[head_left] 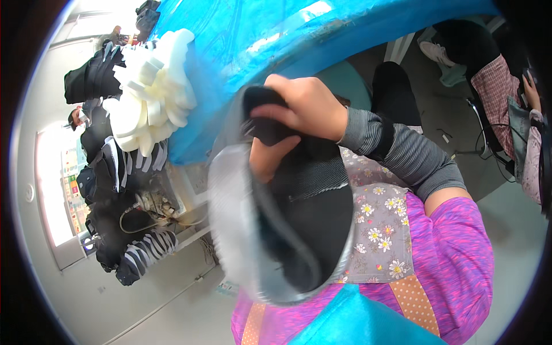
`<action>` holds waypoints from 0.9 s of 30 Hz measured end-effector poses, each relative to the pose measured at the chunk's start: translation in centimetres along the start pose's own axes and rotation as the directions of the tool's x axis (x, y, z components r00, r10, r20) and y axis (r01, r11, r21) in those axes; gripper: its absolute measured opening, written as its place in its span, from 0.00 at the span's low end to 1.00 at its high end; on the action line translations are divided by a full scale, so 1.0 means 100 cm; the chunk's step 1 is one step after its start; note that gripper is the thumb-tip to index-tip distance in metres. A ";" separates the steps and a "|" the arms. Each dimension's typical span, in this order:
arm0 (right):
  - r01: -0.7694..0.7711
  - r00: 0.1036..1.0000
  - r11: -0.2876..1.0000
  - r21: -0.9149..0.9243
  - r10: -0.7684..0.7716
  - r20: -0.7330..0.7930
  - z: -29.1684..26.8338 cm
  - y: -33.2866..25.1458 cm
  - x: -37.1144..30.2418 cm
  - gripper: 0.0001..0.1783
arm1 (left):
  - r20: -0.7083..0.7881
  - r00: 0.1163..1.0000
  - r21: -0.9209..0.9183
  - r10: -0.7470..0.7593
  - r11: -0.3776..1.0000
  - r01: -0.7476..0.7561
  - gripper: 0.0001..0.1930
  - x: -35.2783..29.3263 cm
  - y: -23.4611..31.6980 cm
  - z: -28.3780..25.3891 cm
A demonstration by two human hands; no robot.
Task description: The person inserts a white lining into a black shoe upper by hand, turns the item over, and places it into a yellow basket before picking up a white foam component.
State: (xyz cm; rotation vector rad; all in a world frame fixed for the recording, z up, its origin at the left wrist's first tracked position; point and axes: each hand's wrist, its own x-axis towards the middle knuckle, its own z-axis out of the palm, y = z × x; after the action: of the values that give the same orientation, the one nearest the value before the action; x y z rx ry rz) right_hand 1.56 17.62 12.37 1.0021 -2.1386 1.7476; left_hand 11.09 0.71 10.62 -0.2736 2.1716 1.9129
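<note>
A hollow, rounded fabric piece, cap-like in shape, hangs before my chest. It is black inside with a light grey outer band, and motion blurs its left side. My right hand grips its upper edge with bent fingers. Just below, my left hand shows only in part, its thumb and fingers pressed on the black fabric; the piece hides the left forearm. A striped grey sleeve with a black band covers my right forearm.
A table under shiny blue plastic sheeting lies ahead. White foam pieces are heaped at its left, beside stacks of black-and-grey fabric pieces. At the far right sits another person in a checked garment, near dark cables.
</note>
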 end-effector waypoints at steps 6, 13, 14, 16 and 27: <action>-0.162 0.987 0.937 0.310 0.148 0.069 0.005 0.022 0.014 0.15 | 0.077 0.962 0.341 0.261 0.900 -0.272 0.18 0.003 0.006 0.010; -0.369 0.924 0.645 0.670 0.176 0.340 -0.006 0.034 0.003 0.14 | 0.161 0.841 0.681 0.517 0.558 -0.473 0.15 -0.016 0.021 0.006; -0.409 0.904 0.581 0.704 0.155 0.398 -0.007 0.031 0.000 0.14 | 0.141 0.831 0.599 0.538 0.623 -0.504 0.15 -0.021 0.020 0.009; -0.466 0.877 0.471 0.749 0.135 0.460 -0.015 0.022 -0.011 0.14 | 0.098 0.815 0.102 0.571 0.809 -0.579 0.15 -0.012 0.025 0.031; -0.399 0.914 0.553 0.732 0.172 0.369 -0.034 0.017 -0.021 0.15 | -0.053 0.965 0.052 0.258 0.965 -0.256 0.19 -0.009 0.041 0.028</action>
State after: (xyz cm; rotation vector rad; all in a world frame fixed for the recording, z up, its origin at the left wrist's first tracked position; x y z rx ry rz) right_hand 1.26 21.71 10.83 1.1237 -1.6494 3.0563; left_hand 10.88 4.02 14.46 -0.0409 2.3872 2.0062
